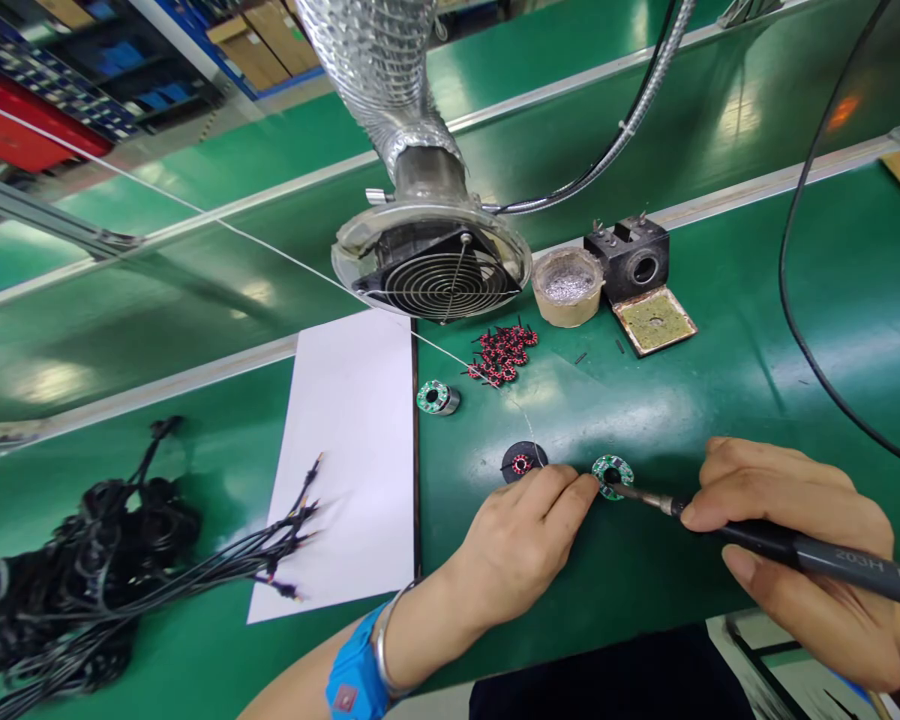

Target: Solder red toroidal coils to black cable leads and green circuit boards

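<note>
My right hand [802, 540] grips a soldering iron [776, 545], and its tip touches or hovers right at a small round green circuit board [604, 470] on the bench. My left hand [521, 535] is closed beside that board, fingertips at its left edge. A thin strand of solder wire [529, 420] comes down from the upper left into these fingers; its end is hidden. Just behind my left hand lies a black disc [509, 462] bearing a small red-and-black wound ring [522, 464]. Another round board on a metal cylinder [438, 398] stands farther back.
A fume extractor [442, 270] hangs over the bench. Behind are a pile of red-and-black coils [501, 352], a tub of solder bits [568, 285] and an iron stand [634, 258] with sponge tray [655, 320]. Black cables [90, 570] lie left, partly across a white sheet [352, 450].
</note>
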Motion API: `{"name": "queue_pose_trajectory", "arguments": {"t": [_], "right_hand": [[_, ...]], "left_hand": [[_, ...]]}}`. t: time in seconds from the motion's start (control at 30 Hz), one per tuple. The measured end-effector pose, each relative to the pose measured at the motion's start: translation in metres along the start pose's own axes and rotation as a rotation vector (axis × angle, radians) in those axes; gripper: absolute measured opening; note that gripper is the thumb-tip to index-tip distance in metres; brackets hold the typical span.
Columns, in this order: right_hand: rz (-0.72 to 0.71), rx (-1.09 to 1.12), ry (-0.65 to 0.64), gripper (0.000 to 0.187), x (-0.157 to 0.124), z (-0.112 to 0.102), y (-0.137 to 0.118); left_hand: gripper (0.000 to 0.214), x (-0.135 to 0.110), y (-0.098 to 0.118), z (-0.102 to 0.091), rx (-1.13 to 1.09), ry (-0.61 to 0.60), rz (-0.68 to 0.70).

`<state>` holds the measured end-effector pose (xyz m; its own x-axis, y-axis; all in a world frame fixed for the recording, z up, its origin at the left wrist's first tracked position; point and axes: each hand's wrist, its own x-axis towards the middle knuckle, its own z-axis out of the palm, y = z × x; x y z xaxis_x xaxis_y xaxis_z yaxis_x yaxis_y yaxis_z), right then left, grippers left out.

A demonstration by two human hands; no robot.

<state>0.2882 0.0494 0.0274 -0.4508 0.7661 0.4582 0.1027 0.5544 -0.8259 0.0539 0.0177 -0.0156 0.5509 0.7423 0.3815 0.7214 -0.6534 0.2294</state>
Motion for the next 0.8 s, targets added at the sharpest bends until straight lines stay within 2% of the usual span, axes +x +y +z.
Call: {"name": "queue_pose_trajectory", "arguments": {"t": [0.23, 0.5, 0.63, 0.8], "right_hand": [[0.022, -0.044, -0.005, 0.032, -0.001, -0.007, -0.003], [-0.019, 0.047, 0.089, 0.030, -0.002, 0.003, 0.006], [-0.055, 0.045, 0.190, 0.032, -0.007, 0.004, 0.009], [-0.112, -0.187, 0.345, 0.032, -0.015, 0.003, 0.015]], "left_hand": [[0.021, -0.002, -0.002, -0.001, 0.009, 0.024, -0.007], [0.016, -0.002, -0.003, -0.005, -0.033, 0.030, -0.046], [0.013, -0.004, -0.005, -0.012, -0.034, -0.013, -0.126], [0.016, -0.005, 0.000, -0.016, -0.109, -0.071, -0.242]]}}
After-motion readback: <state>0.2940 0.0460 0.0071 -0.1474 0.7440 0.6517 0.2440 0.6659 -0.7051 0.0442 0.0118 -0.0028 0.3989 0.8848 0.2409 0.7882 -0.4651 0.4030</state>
